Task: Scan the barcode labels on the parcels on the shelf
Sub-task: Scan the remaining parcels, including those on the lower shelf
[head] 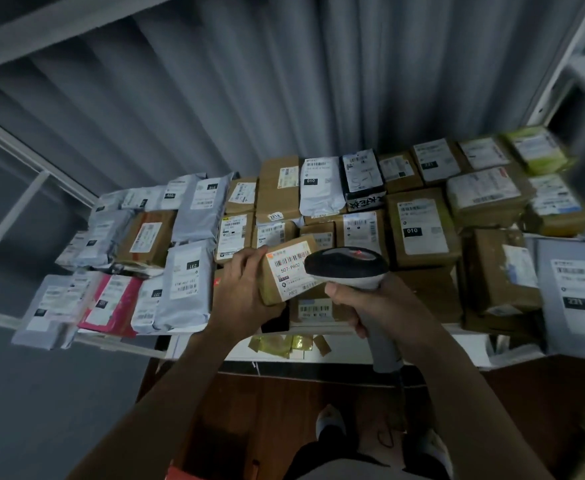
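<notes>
- The left hand (pixel 246 292) grips a small brown cardboard parcel (pixel 293 271) by its left end, tilted up above the front edge of the white metal shelf (pixel 318 329).
- Its white barcode label (pixel 291 268) reads 507-P802.
- The right hand (pixel 370 306) is wrapped around the grey handheld barcode scanner (pixel 348 268), whose dark head sits just beside the label.

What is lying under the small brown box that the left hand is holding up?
Under the small brown cardboard box held by the left hand lies a flat brown parcel with a white barcode label. Only its front part shows; the box and the grey handheld scanner cover the rest.
</notes>
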